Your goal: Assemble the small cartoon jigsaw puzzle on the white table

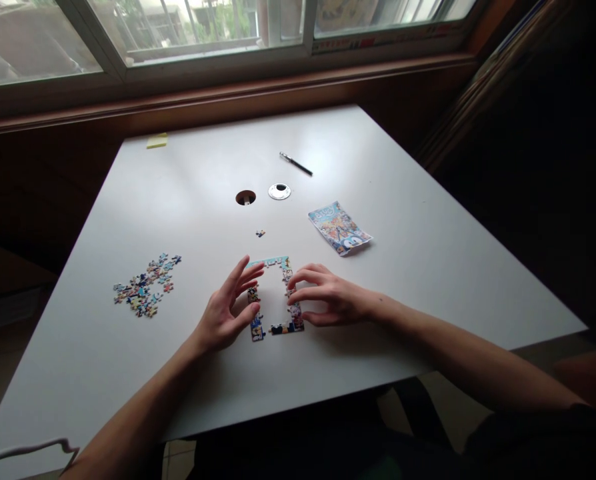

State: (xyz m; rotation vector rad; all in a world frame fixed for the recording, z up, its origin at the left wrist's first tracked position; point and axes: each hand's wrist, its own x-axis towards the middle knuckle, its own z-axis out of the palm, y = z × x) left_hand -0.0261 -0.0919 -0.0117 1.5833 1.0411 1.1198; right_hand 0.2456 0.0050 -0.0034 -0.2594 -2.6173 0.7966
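Observation:
A rectangular border of joined jigsaw pieces (288, 327) lies on the white table, with bare tabletop inside it and a small gap at its lower left. My left hand (227, 309) is at the border's left side, thumb and fingers apart, nothing held. On the opposite side my right hand (329, 295) rests with curled, spread fingertips at the right edge of the border. Whether those fingertips press on the pieces is hard to see. A heap of loose jigsaw pieces (148, 287) lies to the left. Beyond the border sits a small loose piece (261, 233).
A colourful printed packet (341, 229) lies right of the border. Farther back are a black pen (297, 164), a round cable hole (245, 198), its silver cover (279, 192) and yellow sticky notes (157, 141). A cable (28, 451) crosses the table's near left corner.

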